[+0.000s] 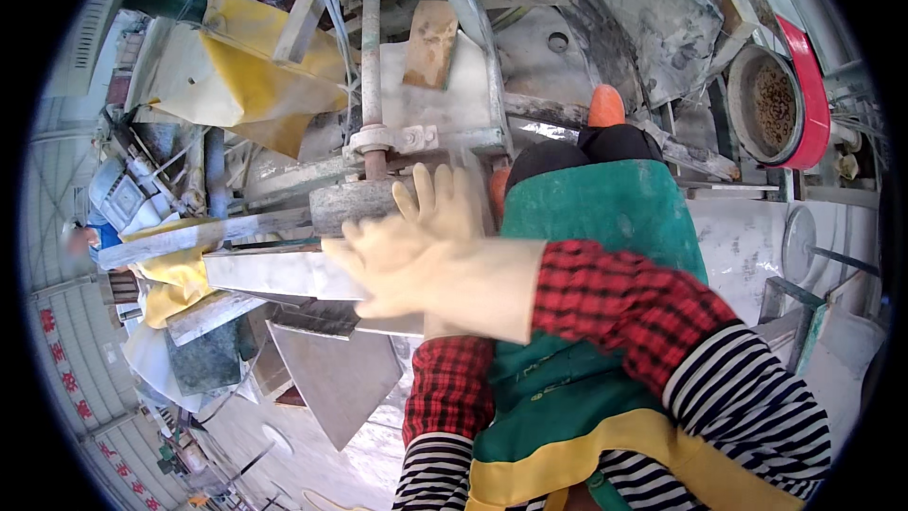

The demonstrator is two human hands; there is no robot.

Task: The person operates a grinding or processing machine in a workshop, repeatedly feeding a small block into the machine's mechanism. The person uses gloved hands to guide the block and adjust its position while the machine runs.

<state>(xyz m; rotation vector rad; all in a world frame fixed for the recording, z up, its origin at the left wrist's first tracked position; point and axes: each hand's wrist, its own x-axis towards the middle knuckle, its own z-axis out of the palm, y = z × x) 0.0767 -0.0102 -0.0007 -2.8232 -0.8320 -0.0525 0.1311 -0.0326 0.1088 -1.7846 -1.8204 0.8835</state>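
Hands, gloved, two: right hand crossed over left hand, blurred, fingers extended and parted; nothing seen gripped, the left palm being hidden. Slab, pale: at the right fingertips, contact uncertain; likely kept there for easy reach. Cylinder, grey: just beyond the hands on a shaft, apparently held by a bearing block. Pan, round, red-banded: well right of the hands, containing brown granules.
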